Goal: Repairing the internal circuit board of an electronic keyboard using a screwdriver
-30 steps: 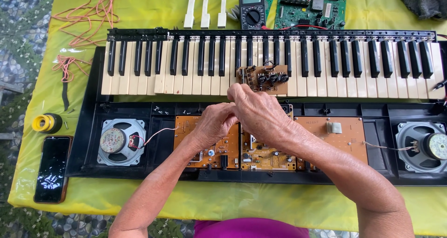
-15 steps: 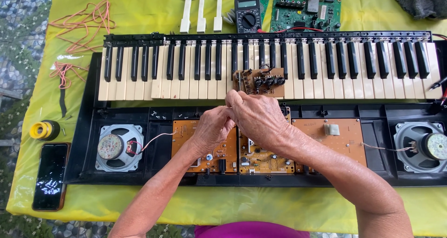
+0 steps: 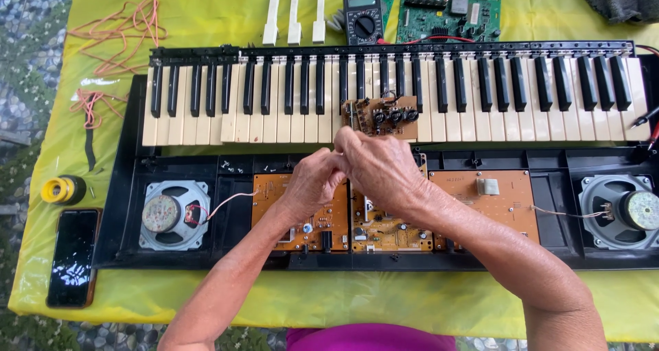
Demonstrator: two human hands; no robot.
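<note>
The small brown circuit board (image 3: 382,115) lies on the white keys of the opened keyboard (image 3: 384,83), just at twelve o'clock from my two hands and close above their fingertips, not touching as far as I can tell. My left hand (image 3: 312,186) and right hand (image 3: 381,169) meet over the orange boards (image 3: 501,200) in the keyboard's open base, fingers curled in and pinched together; whether either grip has hold of anything I cannot tell, since the fingers hide it. A speaker (image 3: 168,214) sits at nine o'clock from my hands, another speaker (image 3: 625,210) at three. On the yellow-covered counter (image 3: 206,21) at twelve o'clock lie a multimeter (image 3: 362,16), a green circuit board (image 3: 446,11) and loose white keys (image 3: 295,8); a phone (image 3: 71,255) lies at eight o'clock.
</note>
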